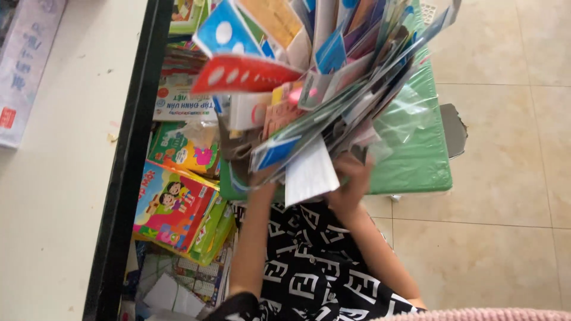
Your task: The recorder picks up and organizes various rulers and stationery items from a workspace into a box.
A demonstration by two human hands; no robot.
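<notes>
Head view: one look down over a lap in black-and-white print.
Bundle: a fat fan of cards [321, 77] — red, blue, orange, white — is up above the lap, splaying out toward the top.
Left hand: [262, 173] is under the bundle's lower left edge, mostly hidden, seemingly gripping it from below.
Right hand: [352, 178] is closed on the bundle's lower right, fingers curled, blurred.
Green board: [416, 160] lies right behind the bundle — plastic-wrapped.
Books: [175, 205] are stacked at left, beside a white table [59, 178].
</notes>
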